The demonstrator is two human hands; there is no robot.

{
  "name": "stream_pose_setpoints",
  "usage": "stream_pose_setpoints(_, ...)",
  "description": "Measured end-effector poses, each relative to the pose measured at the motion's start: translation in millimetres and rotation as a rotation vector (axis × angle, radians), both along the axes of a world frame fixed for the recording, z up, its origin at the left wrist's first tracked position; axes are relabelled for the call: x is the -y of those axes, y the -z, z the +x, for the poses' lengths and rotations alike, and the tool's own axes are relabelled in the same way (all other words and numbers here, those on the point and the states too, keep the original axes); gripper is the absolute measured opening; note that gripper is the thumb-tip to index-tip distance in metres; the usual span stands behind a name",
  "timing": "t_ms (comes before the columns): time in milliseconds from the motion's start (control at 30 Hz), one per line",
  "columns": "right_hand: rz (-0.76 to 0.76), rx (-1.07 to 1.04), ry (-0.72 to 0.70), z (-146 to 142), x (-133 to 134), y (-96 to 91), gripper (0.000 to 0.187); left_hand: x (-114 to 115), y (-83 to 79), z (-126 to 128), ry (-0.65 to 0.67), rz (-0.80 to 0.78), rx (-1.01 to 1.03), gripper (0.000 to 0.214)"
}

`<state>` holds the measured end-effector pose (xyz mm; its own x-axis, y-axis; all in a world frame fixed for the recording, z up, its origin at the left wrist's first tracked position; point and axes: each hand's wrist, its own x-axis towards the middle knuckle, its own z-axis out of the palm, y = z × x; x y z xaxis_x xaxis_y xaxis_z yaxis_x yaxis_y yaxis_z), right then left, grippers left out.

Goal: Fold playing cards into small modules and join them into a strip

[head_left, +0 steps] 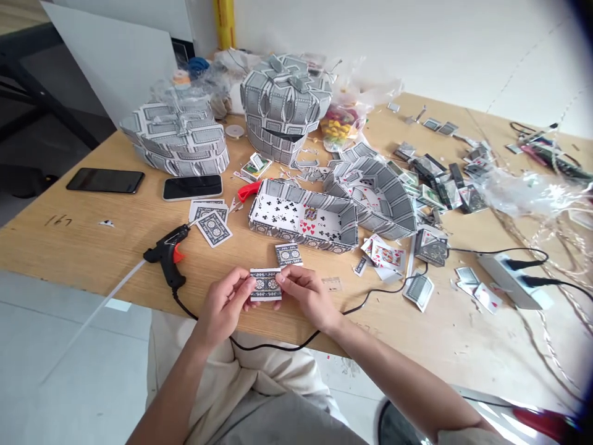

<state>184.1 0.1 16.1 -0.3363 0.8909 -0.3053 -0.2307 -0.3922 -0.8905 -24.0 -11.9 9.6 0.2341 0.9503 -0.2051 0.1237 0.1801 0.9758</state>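
Head view: your left hand [224, 307] and right hand [308, 296] are raised just above the near edge of the pale wooden table [83, 238], holding a small rectangular grey-and-white playing-card piece [265, 284] between them. Both hands pinch it, one at each short end, with the thumbs on top; your fingers underneath look curled in, though they are hard to make out from this angle.

Just beyond your hands, a second small grey-patterned card piece [288, 254] lies on the table. To your left, a black hot glue gun with an orange trigger [167, 256] lies on its side, with a long white glue stick [95, 309] running out past the table edge toward the near left. Its black cord [278, 346] loops below your hands.

Farther on sits a shallow open tray built from playing cards [303, 217], with clubs and hearts faces showing inside. Two large drum-shaped card structures [285, 105] [178, 139] stand at the far side, and a curved grey card wall [377, 194] lies right of the tray. Two black smartphones [104, 180] [192, 187] lie at the left, and loose card scraps [430, 185] spread across the right.
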Motion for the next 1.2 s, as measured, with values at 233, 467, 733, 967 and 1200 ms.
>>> stream_pose_setpoints(233,0.095,0.180,0.002,2,3,5.1,0.059,3,-2.2,1,0.096,0.159,-0.238,0.039)
stream_pose_setpoints(467,0.303,0.373,0.008,3,3,1.0,0.062,7,-1.3,0,0.111,0.160,-0.151,0.044)
stream_pose_setpoints(733,0.328,0.482,0.038,4,6,4.9,0.063,7,-0.7,-1,0.151,0.160,-0.108,0.044)
stream_pose_setpoints(967,0.340,0.361,-0.247,4,7,4.6,0.065,8,4.5,0,0.067,0.215,-0.127,0.042)
stream_pose_setpoints(1200,0.360,0.404,-0.228,13,4,0.7,0.076,8,1.3,3,-0.065,0.130,-0.060,0.046)
